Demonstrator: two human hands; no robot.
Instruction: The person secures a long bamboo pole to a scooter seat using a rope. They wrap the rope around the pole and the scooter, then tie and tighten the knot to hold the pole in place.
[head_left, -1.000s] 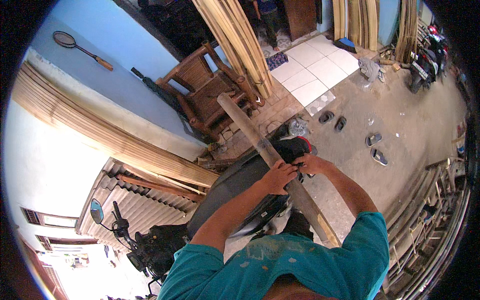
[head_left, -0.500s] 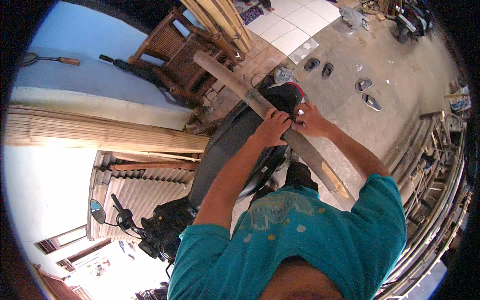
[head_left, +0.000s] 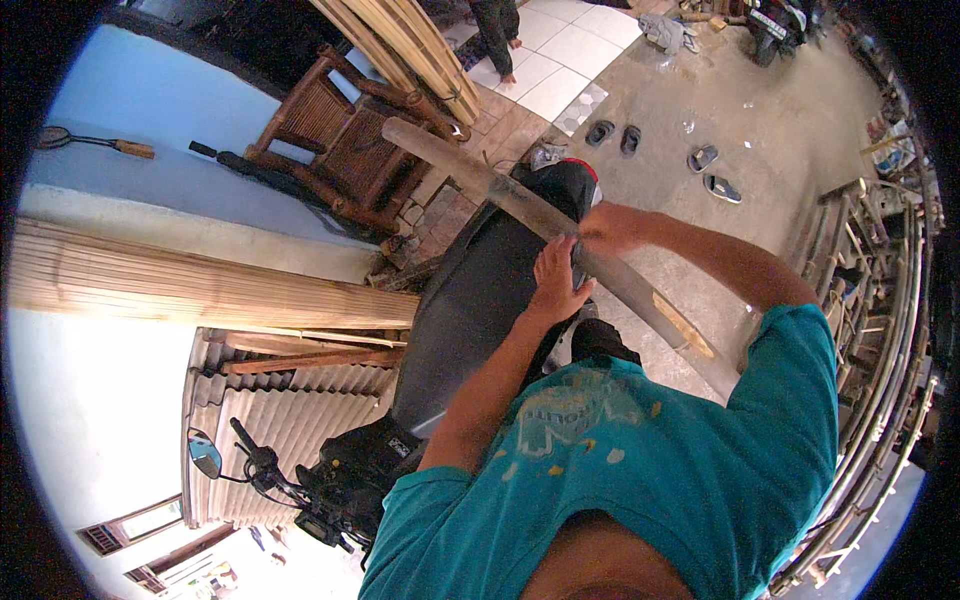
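Observation:
A long split bamboo slat (head_left: 470, 172) lies slantwise over the black seat of a motorcycle (head_left: 480, 300). My left hand (head_left: 556, 282) presses flat on the slat near its middle, fingers spread along it. My right hand (head_left: 612, 226) is closed around the slat just beyond the left one. The slat's near end (head_left: 690, 335) shows pale raw wood and passes by my right arm. My teal shirt fills the lower part of the picture.
A wooden chair (head_left: 345, 150) and leaning bamboo poles (head_left: 420, 50) stand beyond the motorcycle. Sandals (head_left: 710, 170) lie on the concrete floor. A person's legs (head_left: 497, 35) show at the top. Bamboo racks (head_left: 880, 330) line the right. Rolled bamboo blinds (head_left: 200, 290) hang at left.
The view has tilted and the slat now reaches further toward the chair. My left hand has flattened on the slat and my right hand has shifted up along it.

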